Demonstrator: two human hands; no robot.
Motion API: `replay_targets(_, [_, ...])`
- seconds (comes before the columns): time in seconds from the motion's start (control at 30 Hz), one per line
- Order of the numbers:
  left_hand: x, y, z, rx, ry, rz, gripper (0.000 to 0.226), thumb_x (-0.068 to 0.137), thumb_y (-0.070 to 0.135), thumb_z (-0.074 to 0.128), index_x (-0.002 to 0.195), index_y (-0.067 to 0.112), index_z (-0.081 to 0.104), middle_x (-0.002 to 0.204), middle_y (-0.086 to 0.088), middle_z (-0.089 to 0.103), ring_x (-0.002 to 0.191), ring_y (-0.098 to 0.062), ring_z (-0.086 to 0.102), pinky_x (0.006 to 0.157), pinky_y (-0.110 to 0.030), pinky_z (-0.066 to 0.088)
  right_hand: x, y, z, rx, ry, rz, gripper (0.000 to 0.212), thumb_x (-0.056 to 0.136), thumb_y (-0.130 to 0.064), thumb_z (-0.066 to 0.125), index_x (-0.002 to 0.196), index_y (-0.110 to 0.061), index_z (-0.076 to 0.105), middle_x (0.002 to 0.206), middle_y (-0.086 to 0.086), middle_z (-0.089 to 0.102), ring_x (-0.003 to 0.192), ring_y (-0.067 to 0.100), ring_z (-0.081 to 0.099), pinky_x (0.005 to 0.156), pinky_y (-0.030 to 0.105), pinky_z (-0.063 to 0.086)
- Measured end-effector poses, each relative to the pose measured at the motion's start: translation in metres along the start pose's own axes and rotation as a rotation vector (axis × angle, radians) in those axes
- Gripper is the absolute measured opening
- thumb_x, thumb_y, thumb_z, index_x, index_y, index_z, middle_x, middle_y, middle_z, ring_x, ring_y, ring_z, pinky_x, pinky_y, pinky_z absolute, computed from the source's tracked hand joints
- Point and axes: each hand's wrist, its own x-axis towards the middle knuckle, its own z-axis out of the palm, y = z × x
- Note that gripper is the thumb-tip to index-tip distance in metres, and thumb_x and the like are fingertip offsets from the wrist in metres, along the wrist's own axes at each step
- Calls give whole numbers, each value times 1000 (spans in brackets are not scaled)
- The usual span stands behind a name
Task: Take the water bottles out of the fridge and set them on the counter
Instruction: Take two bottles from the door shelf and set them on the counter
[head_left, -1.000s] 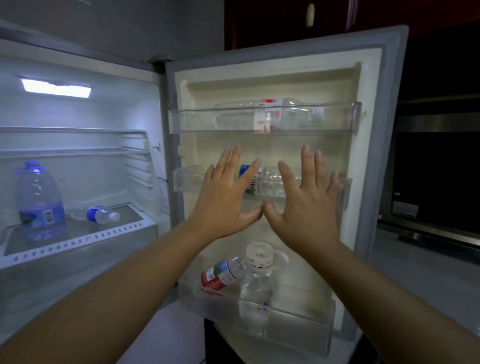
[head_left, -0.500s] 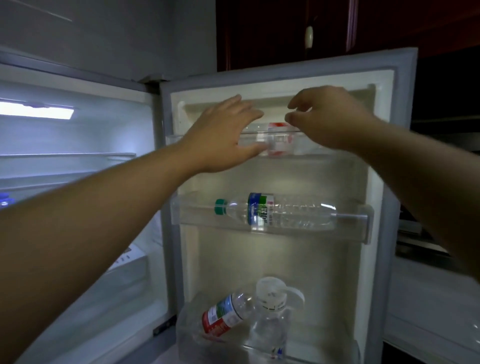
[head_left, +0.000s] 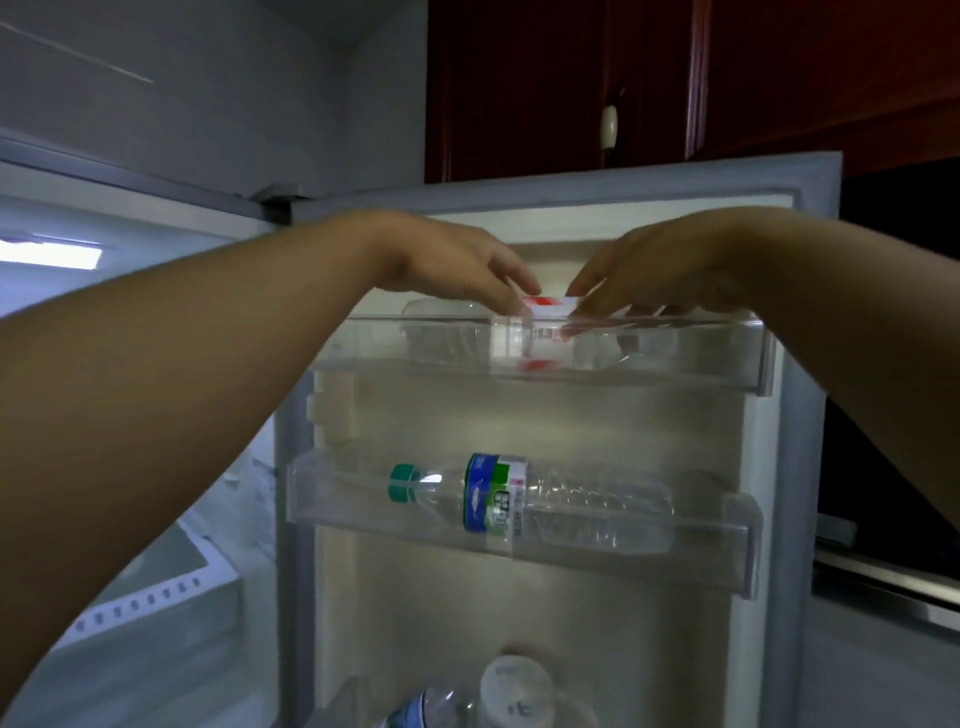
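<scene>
Both hands reach over the rim of the top door shelf (head_left: 623, 358), where a red-labelled bottle (head_left: 540, 338) lies on its side. The left hand (head_left: 447, 260) and right hand (head_left: 670, 265) rest fingertips on its label; neither grip has closed around it. It lies flat, so lifting likely needs both ends. A green-capped bottle (head_left: 530, 499) waits on the shelf below.

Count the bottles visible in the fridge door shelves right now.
4. The red-label bottle lies in the top shelf, the green-cap bottle lies in the middle shelf, and two bottles sit cut off at the bottom edge. More may be hidden below.
</scene>
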Motion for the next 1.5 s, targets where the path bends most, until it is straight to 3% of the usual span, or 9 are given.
replay_targets(0.17, [16,-6,-6,10,-78,13,73,74,48,79,139,32,50,138,2,56,124,-17,53,113,-46,38,-1,-13,-7,-1,64,-46,52,85,-29,75,134,-25,58,103,-10,61,97,13,59,90,34,46])
replay_targets(0.4, [-6,-30,-19,-147,144,54,58,75,43,78,126,33,51,122,5,61,108,-16,58,86,-34,49,-10,-63,-12,-314,337,-208,51,90,-27,70,139,-23,55,141,1,56,114,13,50,97,31,33])
replay_targets(0.5, [-16,-51,-17,-283,364,78,55,80,39,76,128,26,53,117,3,63,100,-19,62,72,-27,46,-11,-78,-9,-227,593,-362,51,92,-22,67,141,-21,52,141,-3,55,114,10,48,92,17,32])
replay_targets(0.57, [-21,-64,-16,-413,496,82,56,82,42,75,130,23,53,114,2,65,98,-19,64,71,-27,48,-11,-89,-6,-142,690,-454,46,93,-19,66,137,-21,56,124,-11,53,106,6,48,75,0,35])
replay_targets(0.63, [-25,-75,-18,-548,623,62,58,81,48,74,131,25,54,113,2,67,96,-19,68,73,-32,52,-10,-101,1,-74,730,-502,39,93,-19,66,132,-23,59,115,-14,49,94,0,49,60,0,38])
replay_targets(0.87, [-52,-85,-31,-1058,887,47,47,83,38,77,123,17,63,94,1,77,77,-14,75,59,-30,56,4,-112,29,395,607,-543,35,91,-17,70,126,-23,65,103,-19,62,95,-6,57,72,9,43])
replay_targets(1.1, [-101,-78,-20,-958,829,19,47,79,50,74,115,22,66,100,3,78,87,-15,76,72,-34,61,11,-108,58,688,412,-522,21,89,-14,71,101,-31,67,108,-13,68,110,8,62,94,32,49])
replay_targets(1.33, [-125,-73,19,-973,731,-2,48,64,52,73,104,24,72,93,3,77,82,-16,71,89,-48,55,5,-108,73,824,337,-503,23,89,-15,70,111,-23,68,110,-8,72,111,11,65,98,42,51])
replay_targets(1.5, [-127,-73,39,-1008,688,-33,61,63,52,74,118,25,68,103,1,77,94,-22,73,84,-44,57,1,-106,77,866,297,-478,22,89,-13,68,109,-22,69,111,-5,74,108,11,68,97,43,51])
